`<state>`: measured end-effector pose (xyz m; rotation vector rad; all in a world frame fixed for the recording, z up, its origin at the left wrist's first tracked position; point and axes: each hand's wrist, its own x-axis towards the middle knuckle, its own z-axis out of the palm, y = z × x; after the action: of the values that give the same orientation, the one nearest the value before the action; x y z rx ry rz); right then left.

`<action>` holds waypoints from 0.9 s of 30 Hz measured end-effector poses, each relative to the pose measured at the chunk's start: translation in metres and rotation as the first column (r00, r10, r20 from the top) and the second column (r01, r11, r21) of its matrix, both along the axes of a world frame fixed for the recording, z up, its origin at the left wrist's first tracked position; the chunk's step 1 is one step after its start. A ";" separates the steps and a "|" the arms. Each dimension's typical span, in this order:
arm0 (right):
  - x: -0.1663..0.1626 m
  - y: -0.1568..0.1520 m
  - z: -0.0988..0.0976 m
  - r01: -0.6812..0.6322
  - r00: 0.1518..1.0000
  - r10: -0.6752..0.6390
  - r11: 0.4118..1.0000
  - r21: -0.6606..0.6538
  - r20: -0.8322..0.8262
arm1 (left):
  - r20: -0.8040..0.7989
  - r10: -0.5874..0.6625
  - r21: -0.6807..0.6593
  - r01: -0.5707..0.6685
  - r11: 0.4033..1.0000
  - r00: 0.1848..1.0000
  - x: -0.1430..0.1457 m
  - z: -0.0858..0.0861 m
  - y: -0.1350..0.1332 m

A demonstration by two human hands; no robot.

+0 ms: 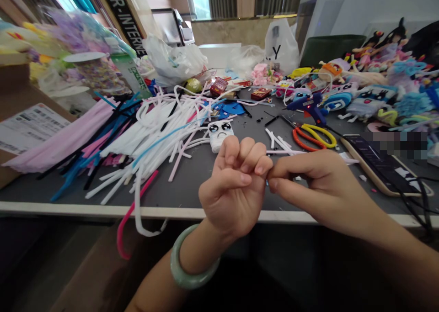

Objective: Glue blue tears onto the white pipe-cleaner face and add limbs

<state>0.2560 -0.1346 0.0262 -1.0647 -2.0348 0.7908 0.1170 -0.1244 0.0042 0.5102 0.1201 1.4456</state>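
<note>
My left hand (235, 188) is raised above the table's front edge, palm towards me, its fingers curled in and a green bangle (178, 259) on the wrist. Against its little finger, my right hand (312, 184) presses thumb and index fingertip together. Whatever lies between the fingertips is too small or hidden to make out. Just behind my left hand sits a small white fuzzy figure (219, 143) with big dark eyes and a downturned mouth. A pale pink pipe cleaner (286, 152) and short white pieces (279, 142) lie behind the hands.
Bundles of white pipe cleaners (147, 134) spread left, some hanging over the edge. Orange-and-yellow-handled scissors (310, 138), a blue glue gun (307, 106) with a red light and a phone (380, 166) lie right. Finished dolls (373, 97) crowd the back right; a cardboard box (27, 97) stands left.
</note>
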 end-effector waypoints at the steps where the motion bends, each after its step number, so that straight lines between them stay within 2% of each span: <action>1: 0.000 0.000 0.000 -0.007 1.000 0.007 1.000 -0.016 -0.010 | -0.012 -0.006 0.014 0.007 1.000 1.000 0.000 0.000 0.000; 10: 0.000 -0.002 0.000 -0.043 0.998 0.041 0.999 -0.023 -0.048 | -0.071 -0.063 0.088 0.069 0.994 0.996 -0.003 -0.004 0.001; 19: 0.000 -0.004 0.001 -0.048 0.998 0.048 0.999 -0.016 -0.033 | 0.038 -0.145 0.100 0.140 0.985 0.989 -0.004 -0.005 0.000; 27: -0.001 -0.005 0.001 -0.035 0.999 0.035 0.999 -0.006 -0.020 | -0.054 -0.087 0.056 0.090 0.994 0.995 -0.004 -0.004 0.001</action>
<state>0.2553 -0.1391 0.0272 -1.0232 -2.0403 0.8231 0.1128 -0.1238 0.0005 0.5941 0.0954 1.3533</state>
